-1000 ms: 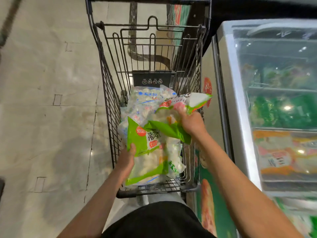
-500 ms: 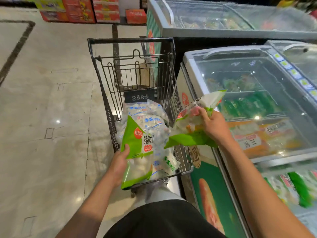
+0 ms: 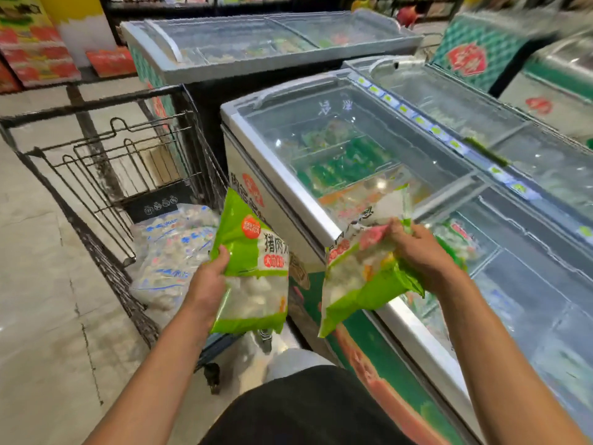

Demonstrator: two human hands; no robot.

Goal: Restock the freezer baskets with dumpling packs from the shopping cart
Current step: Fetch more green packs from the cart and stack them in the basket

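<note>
- our right hand (image 3: 420,248) is the nearer one: its grip clutches a green dumpling pack (image 3: 362,277), long axis tilted, over the freezer (image 3: 288,175) rim.
- our left hand (image 3: 208,281) grips a second pack (image 3: 253,268) upright, between cart and freezer.
- the shopping cart (image 3: 106,155) holds clear bags (image 3: 170,248); the freezer baskets show packs under the glass lid (image 3: 369,136).

Pale tiled floor (image 3: 48,300) fills left side of frame. Black wire shopping cart (image 3: 106,149) stands on it at centre left, just beside white chest freezer (image 3: 288,194), which stands on the floor at centre. Clear blue-printed packs (image 3: 170,248) lie in the cart's bottom.
</note>
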